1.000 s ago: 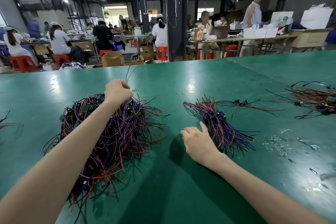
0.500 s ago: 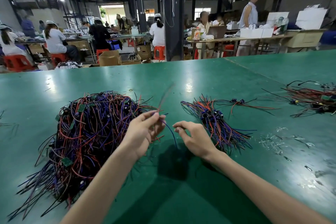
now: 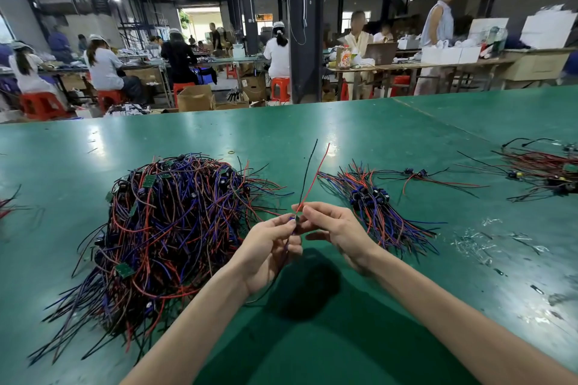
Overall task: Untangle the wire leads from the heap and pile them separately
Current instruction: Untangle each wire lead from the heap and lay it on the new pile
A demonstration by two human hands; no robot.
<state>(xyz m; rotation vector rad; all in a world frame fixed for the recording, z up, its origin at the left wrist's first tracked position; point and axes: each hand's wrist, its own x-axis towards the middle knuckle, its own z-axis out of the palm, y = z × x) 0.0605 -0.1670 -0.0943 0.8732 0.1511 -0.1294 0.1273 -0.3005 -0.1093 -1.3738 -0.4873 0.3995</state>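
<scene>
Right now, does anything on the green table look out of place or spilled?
Yes. Clear plastic-looking scraps lie scattered on the table, right of the sorted pile; they look like leftover litter. Nothing else stands out.

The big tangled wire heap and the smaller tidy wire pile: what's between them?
In the head view, the person's left hand and right hand pinch one red-and-black wire lead there, above the bare green table.

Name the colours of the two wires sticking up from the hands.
One black, one red, both on the wire lead; clearest in the head view.
</scene>
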